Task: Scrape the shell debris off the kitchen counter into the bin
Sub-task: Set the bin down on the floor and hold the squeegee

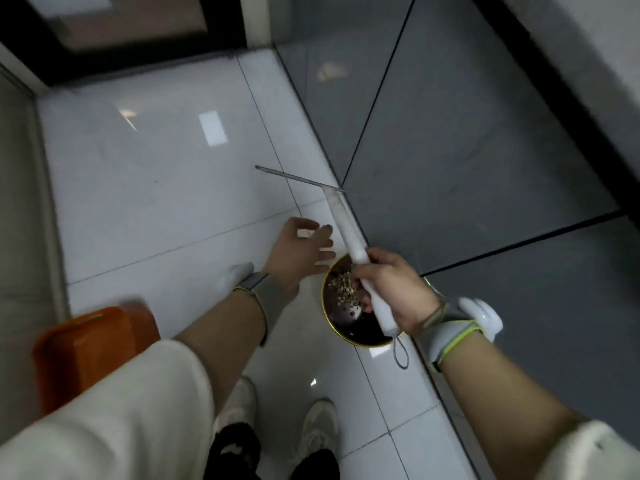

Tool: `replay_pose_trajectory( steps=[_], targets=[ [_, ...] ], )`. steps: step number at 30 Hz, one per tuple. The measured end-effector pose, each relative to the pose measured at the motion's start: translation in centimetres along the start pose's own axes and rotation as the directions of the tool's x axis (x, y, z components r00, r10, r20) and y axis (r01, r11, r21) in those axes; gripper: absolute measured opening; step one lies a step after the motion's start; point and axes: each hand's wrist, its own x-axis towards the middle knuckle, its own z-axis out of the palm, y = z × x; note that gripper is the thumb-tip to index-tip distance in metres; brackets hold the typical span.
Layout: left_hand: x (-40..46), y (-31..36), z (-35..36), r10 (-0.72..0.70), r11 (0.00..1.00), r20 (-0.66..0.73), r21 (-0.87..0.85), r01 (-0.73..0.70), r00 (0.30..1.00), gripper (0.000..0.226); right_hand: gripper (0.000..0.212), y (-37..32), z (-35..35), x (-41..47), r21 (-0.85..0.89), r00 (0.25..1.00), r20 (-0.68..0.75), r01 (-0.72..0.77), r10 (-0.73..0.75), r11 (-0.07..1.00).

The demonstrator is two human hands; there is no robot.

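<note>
My right hand (391, 289) grips the white handle of a scraper (346, 226), whose thin blade (294, 176) points away over the floor. Directly under that hand stands a round dark bin (360, 332) with a yellow rim, and a heap of pale shell debris (343, 289) lies inside it. My left hand (301, 251) hovers just left of the bin's far rim, fingers spread and holding nothing. The counter is not clearly in view; dark grey panels (485, 150) fill the right side.
White glossy floor tiles (156, 185) spread ahead. An orange container (90, 344) stands at the lower left beside my left sleeve. My two shoes (311, 431) are below the bin. A dark door frame (138, 46) runs across the far end.
</note>
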Motion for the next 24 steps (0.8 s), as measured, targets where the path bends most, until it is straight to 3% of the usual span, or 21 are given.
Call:
replay_pose_trajectory(
  steps=[5,8,10,13,15,18,21,23,24],
  targets=[
    [-8.7,15.5,-0.6,0.26,0.966,-0.096,0.019,-0.26,0.961,0.051,0.014,-15.3,4.2,-8.0,0.005,0.964,0.24,0.119,-0.116,0.993],
    [-14.3,23.3,-1.7,0.398,0.917,-0.165,0.035,-0.398,0.902,0.034,0.026,-23.9,5.1,-13.3,0.028,0.903,0.383,0.2,-0.196,0.979],
    [-17.6,27.3,-2.9,0.401,0.906,-0.263,-0.026,-0.423,0.877,0.015,0.033,-28.9,5.4,-17.1,0.056,0.835,0.504,0.223,-0.22,0.973],
    [-21.5,31.5,-5.2,0.324,0.893,-0.354,-0.193,-0.407,0.878,0.01,0.037,-35.1,6.8,-21.8,0.049,0.727,0.627,0.323,-0.281,0.945],
    [-23.2,33.0,-6.7,0.295,0.896,-0.373,-0.212,-0.391,0.88,0.013,0.036,-37.6,8.3,-23.4,0.021,0.675,0.66,0.42,-0.328,0.907],
    [-26.1,35.6,-10.4,0.322,0.888,-0.408,-0.184,-0.422,0.854,0.017,0.041,-41.5,13.5,-25.8,-0.074,0.585,0.679,0.655,-0.443,0.752],
    [-27.5,38.3,-14.7,0.298,0.907,-0.434,-0.147,-0.394,0.85,0.028,0.039,-44.6,19.7,-27.0,-0.231,0.471,0.66,0.869,-0.586,0.438],
    [-27.9,39.8,-17.3,0.284,0.92,-0.39,-0.146,-0.363,0.876,0.032,0.026,-46.1,23.7,-26.9,-0.293,0.391,0.626,0.92,-0.674,0.262],
    [-28.1,40.4,-18.6,0.278,0.928,-0.367,-0.135,-0.346,0.888,0.035,0.017,-46.9,25.7,-26.9,-0.273,0.359,0.621,0.932,-0.697,0.237]
  ],
)
